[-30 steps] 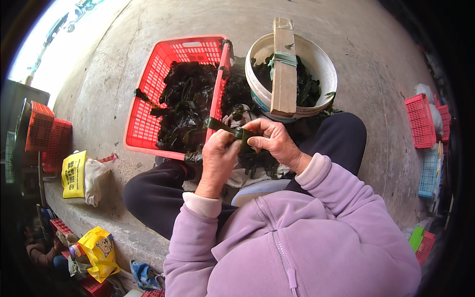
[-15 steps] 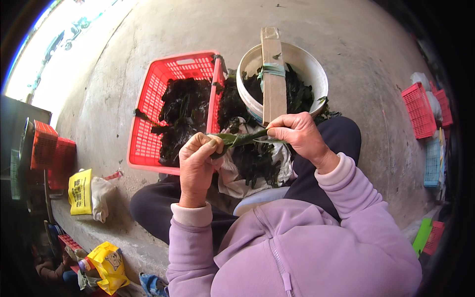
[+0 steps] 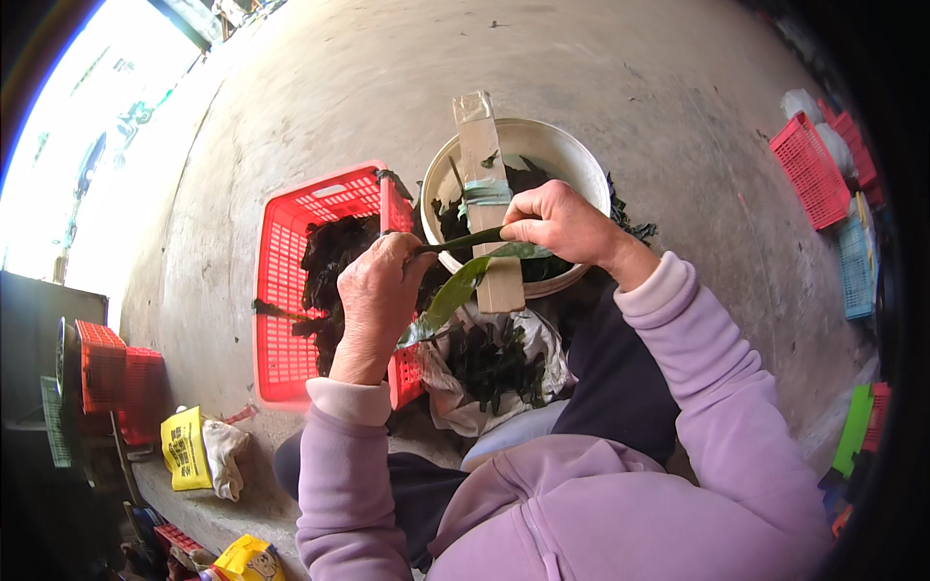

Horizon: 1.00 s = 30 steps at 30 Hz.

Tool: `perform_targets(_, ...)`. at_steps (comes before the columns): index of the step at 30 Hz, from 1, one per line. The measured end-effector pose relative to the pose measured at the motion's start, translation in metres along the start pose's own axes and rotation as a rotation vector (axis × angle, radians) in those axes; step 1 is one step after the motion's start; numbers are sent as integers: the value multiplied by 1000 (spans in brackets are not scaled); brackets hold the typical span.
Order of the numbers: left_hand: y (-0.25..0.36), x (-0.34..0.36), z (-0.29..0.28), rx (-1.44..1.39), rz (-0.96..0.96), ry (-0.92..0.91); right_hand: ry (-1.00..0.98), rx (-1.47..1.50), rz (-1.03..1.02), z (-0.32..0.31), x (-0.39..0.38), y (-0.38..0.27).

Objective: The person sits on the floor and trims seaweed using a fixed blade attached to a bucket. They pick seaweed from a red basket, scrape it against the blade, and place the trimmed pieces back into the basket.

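A strip of dark green kelp (image 3: 451, 292) is stretched between my two hands, with a broad flap sagging below the taut part. My left hand (image 3: 376, 295) grips one end over the red basket's near right side. At the other end, my right hand (image 3: 564, 229) pinches the kelp between thumb and fingers, in front of the white bucket (image 3: 588, 184). A wooden board (image 3: 480, 150) lies across the bucket, with pale green tape or cord wound around it. Dark kelp fills part of the red plastic basket (image 3: 274, 324) and the bucket.
Between my legs, a white cloth sack (image 3: 465, 412) carries dark kelp pieces (image 3: 499, 363). More kelp (image 3: 630, 218) lies by the bucket's right side. A yellow and white bag (image 3: 189, 450) rests at left. Red crates (image 3: 812, 172) and a blue crate (image 3: 854, 266) stand at far right.
Both hands have moved farther forward, toward the bucket and board. The kelp, bunched and twisted before, now has a wide flap opened out and hanging down.
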State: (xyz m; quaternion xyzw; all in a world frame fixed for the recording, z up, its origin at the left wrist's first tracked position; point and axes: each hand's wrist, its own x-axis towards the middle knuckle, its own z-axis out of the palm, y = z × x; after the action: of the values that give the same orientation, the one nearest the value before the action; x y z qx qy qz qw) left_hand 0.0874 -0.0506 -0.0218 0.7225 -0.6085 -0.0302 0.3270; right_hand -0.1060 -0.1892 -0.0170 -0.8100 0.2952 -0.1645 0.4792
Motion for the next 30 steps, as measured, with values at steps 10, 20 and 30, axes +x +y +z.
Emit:
perform_targets(10,-69,75,95,280,-28,128,349,-43,101,16,80,81)
perform_targets(20,-62,54,137,-247,-375,-23,338,530,220,17,75,104)
perform_targets(30,12,-3,132,-663,-555,-122,366,357,85,-17,19,54)
